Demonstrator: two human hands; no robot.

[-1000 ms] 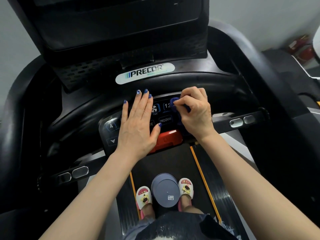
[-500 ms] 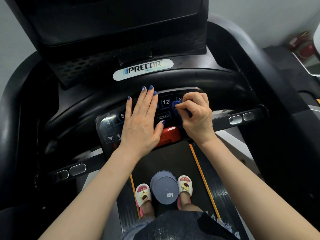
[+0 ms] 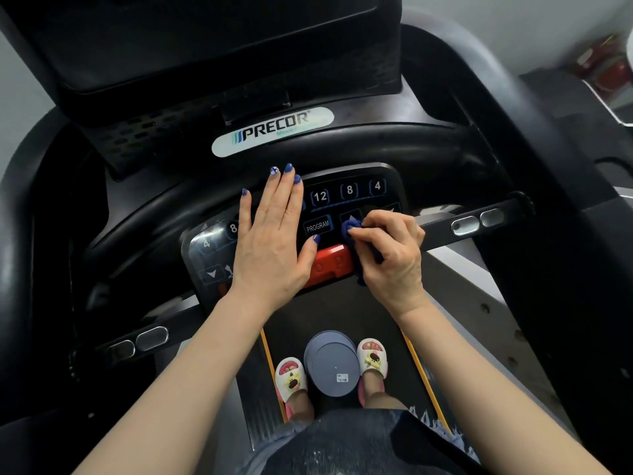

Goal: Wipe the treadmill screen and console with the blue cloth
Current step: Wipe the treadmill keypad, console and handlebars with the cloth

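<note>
A pale, plain wall stands behind the machine under soft, even light. At the far right, blurred red things, perhaps containers, sit near the wall.

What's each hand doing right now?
Left hand: open, flat on the console.
Right hand: fingers curled round the cloth, on the console.

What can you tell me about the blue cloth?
The blue cloth is small, dark blue and looks soft and fuzzy. It is bunched into a wad, not spread flat. The right hand grips it, so most of it is hidden; one bit pokes out past the fingertips and another below the hand. It presses on the black console, beside the PROGRAM button and just above the red button.
</note>
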